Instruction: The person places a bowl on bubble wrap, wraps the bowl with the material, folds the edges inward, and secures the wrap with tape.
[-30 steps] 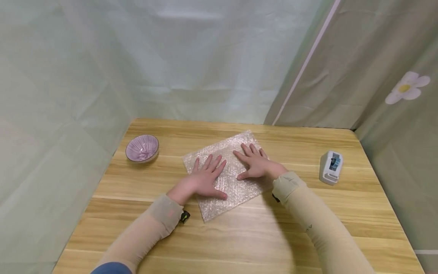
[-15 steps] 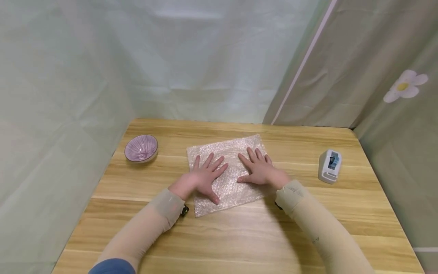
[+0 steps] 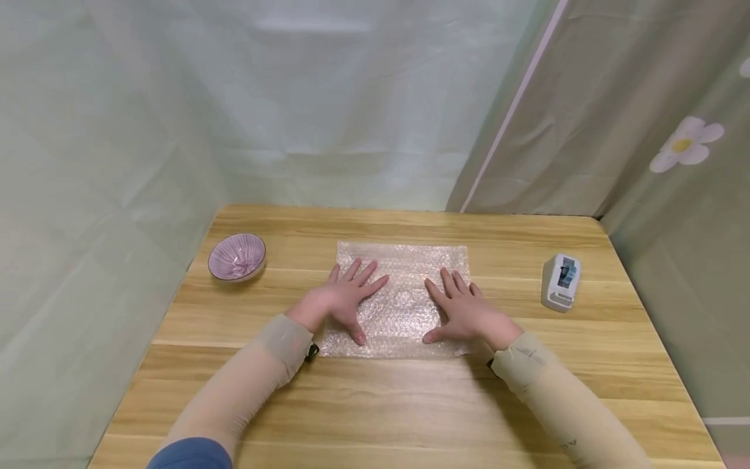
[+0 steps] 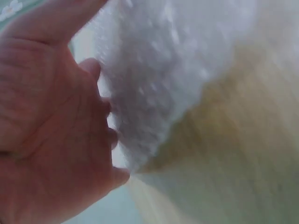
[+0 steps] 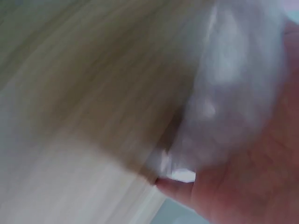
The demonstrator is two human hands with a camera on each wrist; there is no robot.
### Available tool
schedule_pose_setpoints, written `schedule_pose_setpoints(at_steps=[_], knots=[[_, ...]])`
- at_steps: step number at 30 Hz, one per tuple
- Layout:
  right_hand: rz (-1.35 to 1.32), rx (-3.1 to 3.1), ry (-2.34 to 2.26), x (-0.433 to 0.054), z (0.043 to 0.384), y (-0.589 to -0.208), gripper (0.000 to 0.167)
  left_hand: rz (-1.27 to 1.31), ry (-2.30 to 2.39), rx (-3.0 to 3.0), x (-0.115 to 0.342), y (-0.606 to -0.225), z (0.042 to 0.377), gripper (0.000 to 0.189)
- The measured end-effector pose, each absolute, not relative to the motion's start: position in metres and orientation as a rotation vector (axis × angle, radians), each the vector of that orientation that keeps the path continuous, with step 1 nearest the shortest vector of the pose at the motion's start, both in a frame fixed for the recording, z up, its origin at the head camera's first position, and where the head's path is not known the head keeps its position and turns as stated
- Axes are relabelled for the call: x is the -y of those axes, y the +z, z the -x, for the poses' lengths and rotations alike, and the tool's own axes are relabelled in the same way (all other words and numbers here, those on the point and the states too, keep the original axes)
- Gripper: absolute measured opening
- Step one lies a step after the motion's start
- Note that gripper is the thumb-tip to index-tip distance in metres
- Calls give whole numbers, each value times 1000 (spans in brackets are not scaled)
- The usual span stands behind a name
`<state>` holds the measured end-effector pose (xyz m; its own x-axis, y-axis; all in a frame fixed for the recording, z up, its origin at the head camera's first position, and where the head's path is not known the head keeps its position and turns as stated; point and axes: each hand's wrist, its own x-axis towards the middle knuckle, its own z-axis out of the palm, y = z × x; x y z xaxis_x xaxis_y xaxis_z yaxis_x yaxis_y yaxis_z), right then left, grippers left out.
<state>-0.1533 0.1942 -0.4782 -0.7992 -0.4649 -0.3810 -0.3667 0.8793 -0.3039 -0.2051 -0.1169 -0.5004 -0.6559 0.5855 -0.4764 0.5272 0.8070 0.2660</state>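
Note:
A sheet of bubble wrap (image 3: 401, 293) lies flat on the wooden table, its edges roughly square to the table's far edge in the head view. Over its left part, my left hand (image 3: 348, 299) rests with fingers spread. My right hand (image 3: 463, 312) lies on the right part, its fingers spread too. The left wrist view shows the left palm (image 4: 56, 121) beside the bubble wrap (image 4: 154, 70), fingertips at the sheet. In the right wrist view the bubble wrap (image 5: 233, 93) is blurred beside the right palm (image 5: 252, 182).
On the table's left stands a purple striped bowl (image 3: 237, 257). A white tape dispenser (image 3: 560, 282) with blue tape is on the right. Pale curtains (image 3: 351, 117) hang behind the wooden table (image 3: 398, 417) and along its sides.
The bubble wrap has turned clockwise, from slanted to nearly straight, under both hands. My right hand has moved toward me and to the right; the left has shifted slightly.

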Motion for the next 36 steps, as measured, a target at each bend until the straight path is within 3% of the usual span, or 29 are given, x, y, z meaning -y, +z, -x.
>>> schedule_pose_setpoints(at_steps=[4, 16, 36], knots=[[672, -2575, -276, -202, 152, -479, 140, -845, 157, -2431, 122, -505, 205, 156], [878, -2581, -334, -214, 168, -479, 160, -852, 205, -2389, 128, -479, 191, 164], [847, -2455, -443, -233, 176, -487, 164, -858, 189, -2430, 132, -479, 188, 160]])
